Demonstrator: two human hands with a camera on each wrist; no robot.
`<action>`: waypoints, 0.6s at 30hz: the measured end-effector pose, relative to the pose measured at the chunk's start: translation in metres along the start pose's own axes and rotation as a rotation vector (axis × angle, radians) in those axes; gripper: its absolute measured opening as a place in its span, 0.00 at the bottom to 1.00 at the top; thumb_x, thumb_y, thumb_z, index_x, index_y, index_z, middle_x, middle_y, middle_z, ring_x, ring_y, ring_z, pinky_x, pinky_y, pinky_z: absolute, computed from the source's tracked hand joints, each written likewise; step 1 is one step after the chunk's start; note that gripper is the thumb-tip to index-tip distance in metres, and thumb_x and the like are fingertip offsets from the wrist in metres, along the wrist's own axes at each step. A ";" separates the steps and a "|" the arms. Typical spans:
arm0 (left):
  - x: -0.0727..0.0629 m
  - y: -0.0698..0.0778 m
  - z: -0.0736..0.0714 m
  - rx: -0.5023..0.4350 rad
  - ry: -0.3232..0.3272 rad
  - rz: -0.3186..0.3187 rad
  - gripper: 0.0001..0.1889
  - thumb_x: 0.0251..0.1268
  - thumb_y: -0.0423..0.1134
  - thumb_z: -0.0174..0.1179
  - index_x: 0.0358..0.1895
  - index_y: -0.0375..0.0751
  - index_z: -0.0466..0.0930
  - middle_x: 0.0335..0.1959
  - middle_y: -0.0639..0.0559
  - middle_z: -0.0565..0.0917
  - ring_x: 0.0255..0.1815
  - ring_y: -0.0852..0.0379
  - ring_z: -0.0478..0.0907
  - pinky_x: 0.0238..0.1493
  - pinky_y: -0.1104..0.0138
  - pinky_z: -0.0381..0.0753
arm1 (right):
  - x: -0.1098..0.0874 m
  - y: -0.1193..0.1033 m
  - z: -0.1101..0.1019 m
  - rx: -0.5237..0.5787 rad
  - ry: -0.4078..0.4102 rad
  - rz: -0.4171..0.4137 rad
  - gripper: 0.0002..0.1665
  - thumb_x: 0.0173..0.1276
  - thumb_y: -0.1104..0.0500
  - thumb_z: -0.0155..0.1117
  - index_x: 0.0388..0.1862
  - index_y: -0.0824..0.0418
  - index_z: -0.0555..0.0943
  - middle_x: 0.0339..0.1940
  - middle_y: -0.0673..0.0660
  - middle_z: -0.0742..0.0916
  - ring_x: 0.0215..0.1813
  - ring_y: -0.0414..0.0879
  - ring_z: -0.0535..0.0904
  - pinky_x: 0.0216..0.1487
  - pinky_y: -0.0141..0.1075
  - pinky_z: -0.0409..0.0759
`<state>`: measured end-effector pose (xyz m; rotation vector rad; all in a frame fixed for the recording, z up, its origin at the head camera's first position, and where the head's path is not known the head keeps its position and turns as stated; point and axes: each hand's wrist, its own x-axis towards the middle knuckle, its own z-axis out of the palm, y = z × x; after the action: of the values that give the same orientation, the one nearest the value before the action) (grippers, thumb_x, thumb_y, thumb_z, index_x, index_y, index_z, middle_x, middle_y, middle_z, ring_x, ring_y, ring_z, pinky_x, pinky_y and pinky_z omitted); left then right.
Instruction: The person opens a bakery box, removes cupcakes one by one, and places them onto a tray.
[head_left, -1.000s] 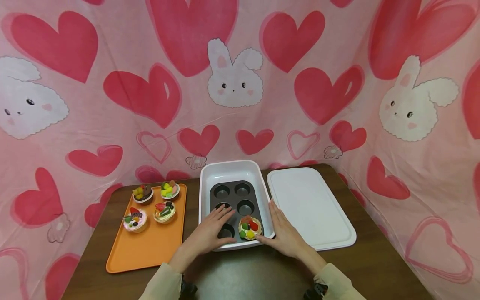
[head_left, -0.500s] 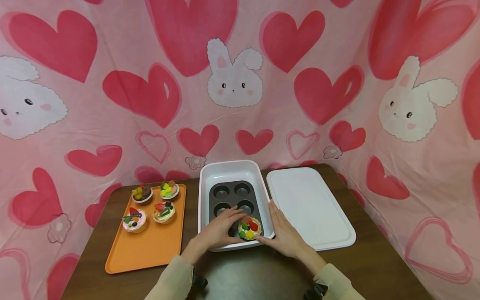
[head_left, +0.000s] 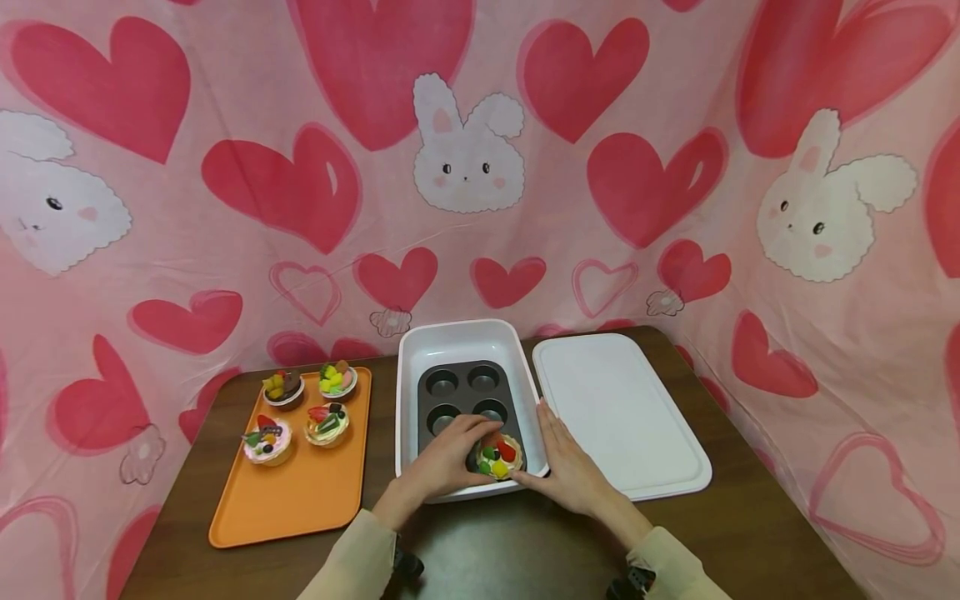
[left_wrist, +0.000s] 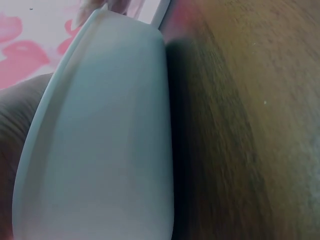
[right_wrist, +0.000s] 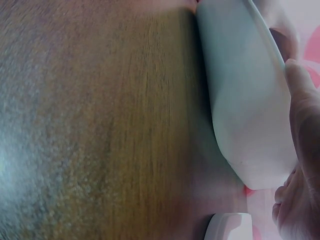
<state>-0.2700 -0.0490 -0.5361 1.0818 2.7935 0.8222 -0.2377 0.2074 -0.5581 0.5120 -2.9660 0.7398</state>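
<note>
A toy fruit tart (head_left: 501, 457), topped with red, green and yellow pieces, sits in the front right cup of a dark muffin tin (head_left: 463, 382). The tin lies inside a deep white pan (head_left: 405, 367). My left hand (head_left: 450, 458) reaches over the pan's front edge, its fingers and thumb curved around the tart's left side. At the pan's right front corner rests my right hand (head_left: 570, 471): straight fingers lie along the side rim, and the thumb points towards the tart. The wrist views mostly show the pan's outer wall (left_wrist: 110, 125), with the right thumb (right_wrist: 300, 80) at the rim.
An orange tray (head_left: 300, 500) on the left bears several toy cupcakes and tarts, among them a pink-topped one (head_left: 267, 442). To the right lies a white board (head_left: 622, 417). Behind the wooden table (head_left: 510, 550) hangs a pink heart-patterned cloth (head_left: 465, 267).
My left hand has moved right over the tin, from the front left cups to the tart, and its fingers have curved in around it. The right hand stays where it was.
</note>
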 end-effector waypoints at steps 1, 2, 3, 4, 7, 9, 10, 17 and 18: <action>0.001 0.000 0.001 0.003 0.000 0.001 0.41 0.53 0.55 0.76 0.72 0.53 0.71 0.68 0.52 0.74 0.67 0.53 0.72 0.68 0.53 0.78 | 0.000 0.000 0.000 0.002 0.001 -0.001 0.73 0.59 0.20 0.59 0.85 0.57 0.37 0.87 0.57 0.48 0.85 0.59 0.50 0.78 0.58 0.60; 0.002 0.000 0.002 0.007 -0.004 0.001 0.41 0.53 0.55 0.76 0.72 0.53 0.72 0.67 0.53 0.75 0.66 0.54 0.73 0.68 0.54 0.79 | 0.000 0.000 0.000 0.001 0.002 -0.003 0.73 0.59 0.19 0.58 0.85 0.57 0.37 0.87 0.57 0.48 0.85 0.59 0.50 0.78 0.59 0.61; 0.003 0.000 0.002 0.007 -0.011 -0.003 0.40 0.54 0.55 0.77 0.71 0.52 0.73 0.66 0.53 0.76 0.64 0.54 0.73 0.67 0.55 0.79 | 0.000 0.001 0.001 -0.003 -0.002 0.000 0.73 0.59 0.19 0.58 0.85 0.57 0.37 0.87 0.57 0.48 0.85 0.59 0.50 0.78 0.58 0.61; 0.005 0.000 0.004 0.012 -0.019 -0.004 0.40 0.53 0.55 0.77 0.71 0.52 0.73 0.64 0.53 0.77 0.63 0.55 0.73 0.67 0.56 0.79 | 0.000 0.001 0.001 -0.001 -0.003 0.000 0.72 0.59 0.19 0.57 0.85 0.57 0.37 0.87 0.57 0.48 0.85 0.59 0.50 0.78 0.59 0.61; 0.009 -0.002 0.007 0.019 -0.034 -0.003 0.40 0.52 0.55 0.77 0.70 0.50 0.74 0.61 0.55 0.78 0.60 0.57 0.74 0.66 0.58 0.80 | -0.001 0.001 0.001 0.007 -0.010 0.005 0.72 0.59 0.18 0.57 0.85 0.56 0.37 0.87 0.57 0.47 0.85 0.59 0.50 0.78 0.59 0.60; 0.010 -0.003 0.009 0.007 -0.036 -0.003 0.40 0.52 0.54 0.78 0.69 0.48 0.74 0.59 0.55 0.79 0.58 0.57 0.74 0.65 0.58 0.81 | -0.001 0.000 0.001 0.006 -0.014 0.010 0.73 0.59 0.18 0.57 0.85 0.56 0.37 0.87 0.56 0.47 0.85 0.59 0.50 0.78 0.59 0.60; 0.011 -0.004 0.010 0.000 -0.034 -0.002 0.40 0.51 0.54 0.78 0.69 0.48 0.74 0.58 0.55 0.79 0.57 0.57 0.74 0.65 0.58 0.80 | -0.001 0.000 0.001 0.007 -0.015 0.012 0.73 0.59 0.19 0.57 0.85 0.56 0.37 0.87 0.56 0.47 0.85 0.59 0.50 0.78 0.59 0.60; 0.010 -0.005 0.012 -0.078 -0.031 -0.090 0.39 0.50 0.56 0.78 0.66 0.49 0.75 0.58 0.54 0.77 0.57 0.58 0.73 0.65 0.58 0.81 | 0.000 -0.001 0.001 0.002 -0.005 0.009 0.73 0.58 0.19 0.58 0.85 0.56 0.37 0.87 0.56 0.47 0.85 0.58 0.50 0.78 0.59 0.62; 0.010 -0.005 0.012 -0.087 -0.033 -0.103 0.38 0.50 0.56 0.78 0.65 0.50 0.75 0.58 0.55 0.77 0.57 0.58 0.73 0.65 0.58 0.81 | 0.000 -0.001 0.000 0.003 -0.009 0.011 0.73 0.58 0.19 0.58 0.85 0.56 0.37 0.87 0.56 0.47 0.85 0.58 0.49 0.78 0.59 0.62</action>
<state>-0.2779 -0.0404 -0.5471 0.9212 2.7318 0.8973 -0.2376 0.2064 -0.5579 0.5005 -2.9791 0.7457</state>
